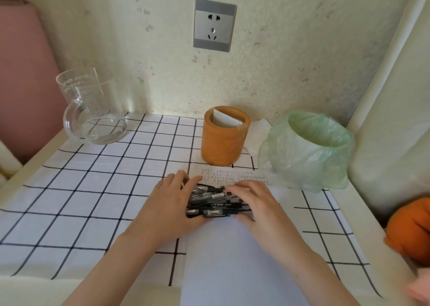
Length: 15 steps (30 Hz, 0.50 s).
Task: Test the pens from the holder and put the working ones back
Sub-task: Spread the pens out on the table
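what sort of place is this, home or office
Most likely a room at home: a wallpapered wall, a checked tablecloth, a glass mug and a small bin lined with a green bag.

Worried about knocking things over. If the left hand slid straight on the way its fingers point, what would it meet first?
Probably the orange pen holder, past the written sheet; the left hand holds the pens. Depth is unclear.

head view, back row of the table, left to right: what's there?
glass jug → orange pen holder → bin lined with a green bag
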Motion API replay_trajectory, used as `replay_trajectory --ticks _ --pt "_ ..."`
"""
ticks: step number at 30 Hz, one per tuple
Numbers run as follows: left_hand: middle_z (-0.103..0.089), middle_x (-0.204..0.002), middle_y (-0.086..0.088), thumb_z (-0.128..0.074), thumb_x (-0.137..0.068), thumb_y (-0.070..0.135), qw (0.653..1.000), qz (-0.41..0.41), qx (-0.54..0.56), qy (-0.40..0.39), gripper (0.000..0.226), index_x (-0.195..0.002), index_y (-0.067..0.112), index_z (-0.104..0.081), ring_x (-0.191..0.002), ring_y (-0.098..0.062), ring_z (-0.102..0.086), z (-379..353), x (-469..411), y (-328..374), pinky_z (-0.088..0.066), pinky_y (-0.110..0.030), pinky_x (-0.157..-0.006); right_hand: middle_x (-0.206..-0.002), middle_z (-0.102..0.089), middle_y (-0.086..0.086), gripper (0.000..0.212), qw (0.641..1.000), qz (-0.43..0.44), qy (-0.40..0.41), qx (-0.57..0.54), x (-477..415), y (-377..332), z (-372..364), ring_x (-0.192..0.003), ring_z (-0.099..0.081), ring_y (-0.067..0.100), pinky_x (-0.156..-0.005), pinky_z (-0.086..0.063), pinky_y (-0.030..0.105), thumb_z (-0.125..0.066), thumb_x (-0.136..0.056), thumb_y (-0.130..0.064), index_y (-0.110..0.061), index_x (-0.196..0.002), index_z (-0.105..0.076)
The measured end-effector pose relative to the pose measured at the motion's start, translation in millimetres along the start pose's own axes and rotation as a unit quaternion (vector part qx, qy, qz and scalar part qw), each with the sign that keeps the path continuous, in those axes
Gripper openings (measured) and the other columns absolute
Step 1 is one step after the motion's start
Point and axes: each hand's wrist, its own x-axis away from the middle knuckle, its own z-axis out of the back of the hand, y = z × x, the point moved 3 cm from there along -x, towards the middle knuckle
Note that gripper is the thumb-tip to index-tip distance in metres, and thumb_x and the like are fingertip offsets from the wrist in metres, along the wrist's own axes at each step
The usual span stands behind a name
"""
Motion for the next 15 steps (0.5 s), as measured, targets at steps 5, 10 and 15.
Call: replay_trajectory --ticks 5,10,15 --pt "-0.047 -0.117 0.003 -0.038 -0.077 0.066 0.998 0.023 -0.051 0.002 0.074 -0.139 0.026 -0.037 -0.101 -0.015 -0.049 1 9 0 -0.046 -0.03 -0.083 -0.115 -0.065 -0.003 0.056 0.997 0.064 0.027 0.043 -1 -4 -7 -0.104 -0.061 0.021 -0.083 -0.053 0.033 -0.069 -0.071 0.012 -0.021 -0.116 -0.067" --pt "-0.063 -0.097 -0.004 -0.063 -0.063 0.056 0.993 0.063 -0.093 0.026 0.071 -0.125 0.023 -0.058 -0.079 -0.023 -0.06 -8 21 -4 -0.053 -0.034 -0.059 -0.103 -0.071 -0.008 0.061 0.993 0.089 0.049 0.059 -6 -12 -11 -0.089 -0.066 0.013 -0.064 -0.055 0.021 -0.08 -0.057 0.013 -0.023 -0.106 -0.073" --pt "-0.065 -0.092 -0.009 -0.075 -0.058 0.05 0.986 0.122 -0.113 0.027 0.07 -0.118 0.016 -0.063 -0.074 -0.027 -0.06 -3 30 -6 -0.051 -0.038 -0.052 -0.114 -0.069 -0.006 0.063 0.993 0.087 0.053 0.054 -8 -18 -14 -0.097 -0.067 0.013 -0.074 -0.054 0.021 -0.082 -0.058 0.011 -0.024 -0.109 -0.072"
